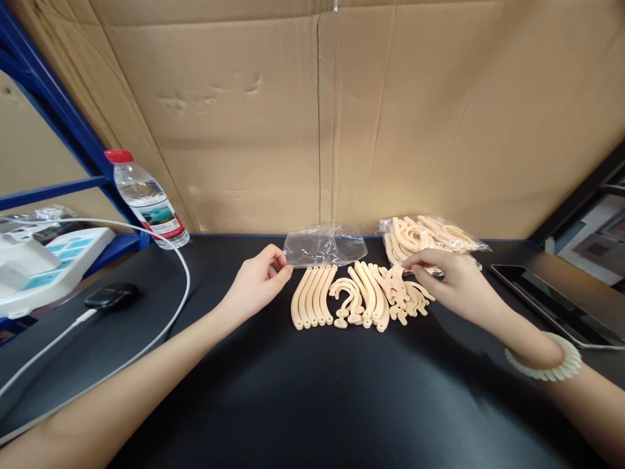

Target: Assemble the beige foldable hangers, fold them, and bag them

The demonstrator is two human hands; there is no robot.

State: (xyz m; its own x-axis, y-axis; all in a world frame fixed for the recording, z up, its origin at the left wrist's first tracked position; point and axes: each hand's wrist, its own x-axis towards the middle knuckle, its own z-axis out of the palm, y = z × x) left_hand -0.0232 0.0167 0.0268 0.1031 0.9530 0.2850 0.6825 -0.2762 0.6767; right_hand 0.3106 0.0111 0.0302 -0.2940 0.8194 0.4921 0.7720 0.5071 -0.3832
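Note:
My left hand [256, 281] pinches the left edge of an empty clear plastic bag [325, 248] that lies on the black table [303, 391]. My right hand [452, 279] reaches into a loose heap of curved beige plastic pieces [385, 293], its fingertips closed on one small piece. To the left of that heap, several long curved beige strips [312, 296] lie neatly side by side. A white beaded bracelet [544, 361] sits on my right wrist.
A filled clear bag of the same beige pieces [430, 236] lies behind my right hand. A water bottle [146, 202], a white device [43, 264], its white cable [180, 286] and a black object [110, 294] are at the left. A tablet [551, 301] lies at right. Cardboard [317, 111] forms the back wall.

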